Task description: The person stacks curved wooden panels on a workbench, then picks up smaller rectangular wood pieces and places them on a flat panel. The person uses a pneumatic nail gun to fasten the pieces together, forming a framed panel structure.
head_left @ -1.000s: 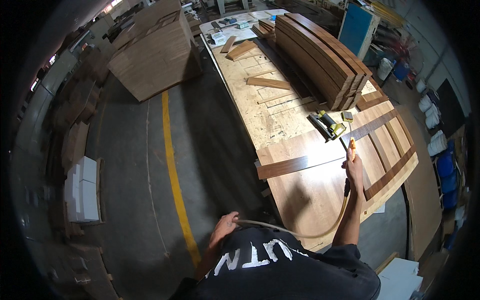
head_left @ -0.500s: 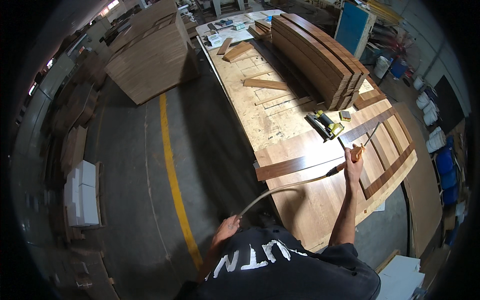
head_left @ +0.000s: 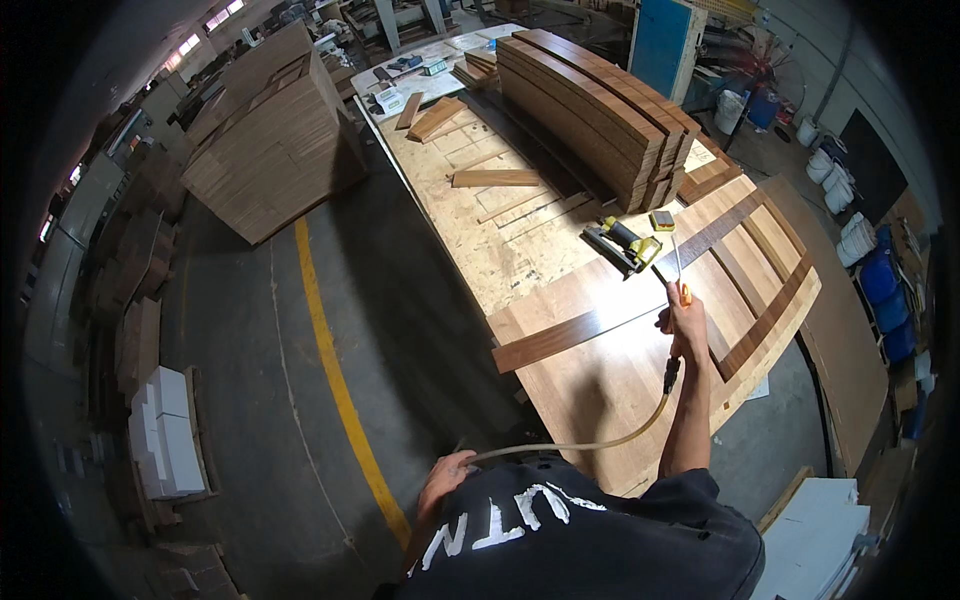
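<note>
My right hand [head_left: 688,325] is closed round an orange air blow gun [head_left: 685,293], whose thin metal nozzle points away over the workbench. A beige air hose [head_left: 610,443] runs from a black fitting below that hand and curves left to my left hand [head_left: 440,484]. My left hand is closed on the hose beside my dark shirt. Beneath the blow gun lies a flat wooden panel [head_left: 545,375] with darker strips [head_left: 570,337] on it. Just beyond the right hand, a yellow and black nail gun [head_left: 622,243] lies on its side near a small yellow-edged block [head_left: 661,220].
Curved wooden boards [head_left: 590,120] are stacked high on the workbench [head_left: 455,235]. Loose wood offcuts [head_left: 495,178] lie to their left. A large stack of wood [head_left: 270,150] stands on the floor at left, white blocks [head_left: 170,425] nearer. White buckets [head_left: 838,185] line the right.
My right hand has drawn back slightly to the left with the blow gun, its nozzle now more upright. The hose sags lower and bends more. The view has shifted a little.
</note>
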### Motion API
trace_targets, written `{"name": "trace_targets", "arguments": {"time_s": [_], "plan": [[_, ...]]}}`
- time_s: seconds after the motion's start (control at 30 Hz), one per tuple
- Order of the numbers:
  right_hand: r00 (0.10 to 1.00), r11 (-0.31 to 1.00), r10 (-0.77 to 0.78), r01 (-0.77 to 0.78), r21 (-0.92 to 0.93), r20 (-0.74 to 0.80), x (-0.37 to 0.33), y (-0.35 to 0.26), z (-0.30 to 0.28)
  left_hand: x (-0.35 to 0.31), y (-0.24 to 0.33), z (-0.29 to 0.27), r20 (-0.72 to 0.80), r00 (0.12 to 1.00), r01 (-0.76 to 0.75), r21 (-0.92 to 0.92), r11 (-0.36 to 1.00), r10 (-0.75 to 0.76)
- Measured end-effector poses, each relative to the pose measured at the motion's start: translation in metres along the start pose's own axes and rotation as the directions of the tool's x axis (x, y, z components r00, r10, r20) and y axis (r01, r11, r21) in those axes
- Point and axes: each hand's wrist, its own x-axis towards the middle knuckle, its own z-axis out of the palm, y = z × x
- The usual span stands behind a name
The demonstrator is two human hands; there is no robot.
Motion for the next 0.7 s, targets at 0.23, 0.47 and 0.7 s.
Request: {"name": "trace_targets", "arguments": {"time_s": [0.23, 0.47, 0.7], "plan": [[0.998, 0.998, -0.051, 0.052, -0.04, 0.021, -0.03, 0.018, 0.002, -0.007, 0.034, -0.008, 0.021, 0.999, 0.041, 0.094, 0.995, -0.043], [0.999, 0.996, 0.009, -0.004, -0.087, 0.048, -0.062, 0.021, 0.009, -0.009, 0.035, -0.006, -0.081, 0.997, -0.003, 0.184, 0.983, 0.018], [0.992, 0.997, 0.031, -0.022, -0.075, 0.12, -0.08, 0.008, 0.015, -0.004, 0.057, -0.015, 0.037, 0.999, -0.007, 0.198, 0.98, -0.001]]}}
